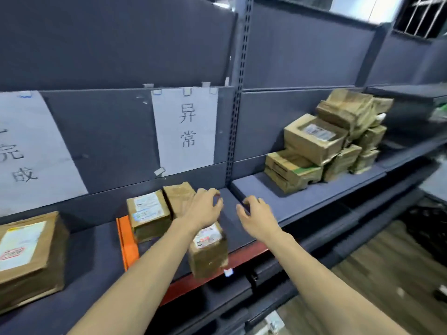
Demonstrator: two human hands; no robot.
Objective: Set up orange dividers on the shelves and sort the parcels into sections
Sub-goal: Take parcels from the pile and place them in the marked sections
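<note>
Both hands empty, fingers loosely curled: left hand (205,209) over three parcels (208,250) just right of the orange divider (127,243) on the shelf (96,257), right hand (256,217) beside it.

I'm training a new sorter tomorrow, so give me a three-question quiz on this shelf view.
1. True or false: the left hand is gripping a parcel.
2. The orange divider stands where?
A. to the left of the labelled parcel
B. beside the parcel pile
C. on the floor
3. Fill in: the paper sign is taped to the shelf's back ____.

Key
1. False: both it and the right hand hover over the shelf with fingers loosely curled, holding nothing.
2. A
3. panel
</note>
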